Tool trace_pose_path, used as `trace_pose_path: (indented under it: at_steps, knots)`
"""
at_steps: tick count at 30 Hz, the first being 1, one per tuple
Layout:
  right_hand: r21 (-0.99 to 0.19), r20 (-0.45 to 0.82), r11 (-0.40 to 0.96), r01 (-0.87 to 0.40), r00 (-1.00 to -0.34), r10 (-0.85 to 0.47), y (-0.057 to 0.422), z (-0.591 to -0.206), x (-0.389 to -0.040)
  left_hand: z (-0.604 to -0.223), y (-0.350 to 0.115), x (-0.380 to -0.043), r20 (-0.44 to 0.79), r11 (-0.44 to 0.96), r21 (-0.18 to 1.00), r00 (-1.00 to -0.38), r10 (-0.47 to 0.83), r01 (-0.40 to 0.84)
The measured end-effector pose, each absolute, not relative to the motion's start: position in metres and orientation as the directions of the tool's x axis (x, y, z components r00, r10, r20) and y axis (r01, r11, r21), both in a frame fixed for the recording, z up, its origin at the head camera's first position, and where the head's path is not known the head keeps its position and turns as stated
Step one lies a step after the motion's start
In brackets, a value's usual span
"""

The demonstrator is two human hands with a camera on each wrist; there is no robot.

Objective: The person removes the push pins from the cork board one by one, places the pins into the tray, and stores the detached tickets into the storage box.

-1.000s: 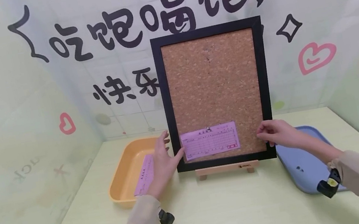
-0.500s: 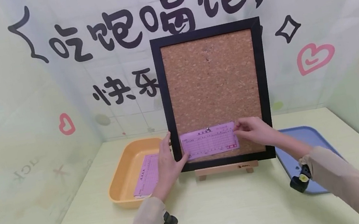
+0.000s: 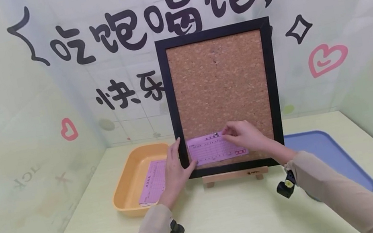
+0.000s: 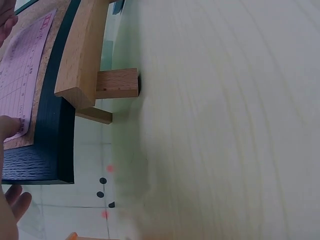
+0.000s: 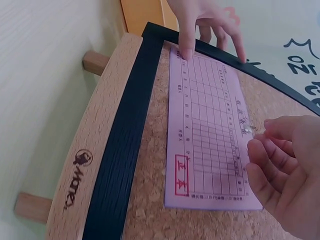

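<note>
A black-framed cork board leans on a small wooden easel. A purple printed slip lies against its lower left, with a small pin at the top edge. My left hand grips the frame's left side, its thumb pressing the slip's lower left corner and its fingers behind the frame. My right hand has its fingers curled together at the slip's top edge, fingertips right beside the pin. I cannot tell whether something small is between those fingertips.
On the left stands a yellow-orange tray with more purple slips in it. A blue tray lies at the right, partly behind the right forearm. A printed backdrop rises behind the board.
My right hand has moved left from the board's right edge, over the slip's right end, to beside the pin. My left thumb has dropped to the slip's lower corner.
</note>
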State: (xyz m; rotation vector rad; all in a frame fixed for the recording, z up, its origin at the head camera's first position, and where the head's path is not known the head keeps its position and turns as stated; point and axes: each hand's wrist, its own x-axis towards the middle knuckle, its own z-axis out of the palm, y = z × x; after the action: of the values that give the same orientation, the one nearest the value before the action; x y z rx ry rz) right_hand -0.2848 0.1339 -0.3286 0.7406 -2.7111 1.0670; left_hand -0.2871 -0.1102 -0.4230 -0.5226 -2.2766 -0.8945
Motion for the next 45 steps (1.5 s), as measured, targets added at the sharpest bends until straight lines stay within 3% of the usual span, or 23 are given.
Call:
trace_pose_path:
  at_steps: [21,45]
  knots:
    - [-0.524,0.386,0.696,-0.491,-0.865,-0.32,0.121,-0.347,-0.294,-0.42,-0.111,-0.287,0.666,0.698,0.458,-0.733,0.141,0.55]
    - [-0.436,0.608,0.744,-0.506,-0.775,-0.171,0.101,-0.362,-0.298,-0.42,-0.112,-0.286,0.662,0.692,0.464,-0.735,0.144,0.554]
